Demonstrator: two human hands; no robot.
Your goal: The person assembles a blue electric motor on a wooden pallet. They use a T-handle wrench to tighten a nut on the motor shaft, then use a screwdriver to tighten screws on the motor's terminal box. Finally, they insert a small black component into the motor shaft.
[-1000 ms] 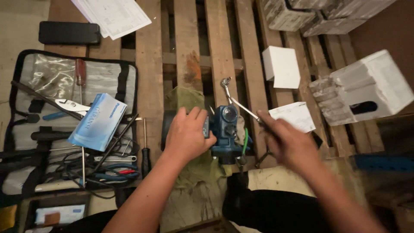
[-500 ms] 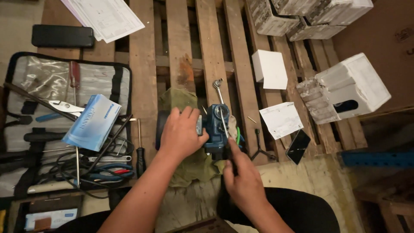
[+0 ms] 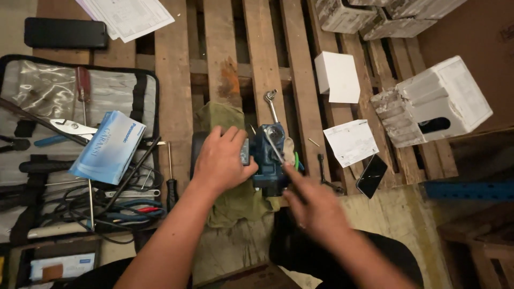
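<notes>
Dead centre on the wooden pallet sits a blue power tool, resting on an olive-green rag that spills down toward 6 o'clock. Left hand is clamped over the tool's left end, fingers curled around it and holding it steady. Right hand comes in from about 5 o'clock and is pretty blurred, so I honestly can't tell how wide or closed it is; its fingertips look to be right at the tool's lower right corner, near a little green bit sticking out there. A silver wrench lies across the top of the tool, its ring end pointing to 12 o'clock. Over at 9 o'clock there's an open tool roll with pliers, a red-handled screwdriver and a tangle of cables, plus a light blue booklet lying on top of it. A black-handled screwdriver sits just beside the rag on the left. At 3 o'clock: a paper slip, a dark phone just below it, and a small hex key between phone and tool. Up around 1 to 2 o'clock are a small white box and a bigger white carton. Printed sheets and another black phone are off at 11 o'clock.
</notes>
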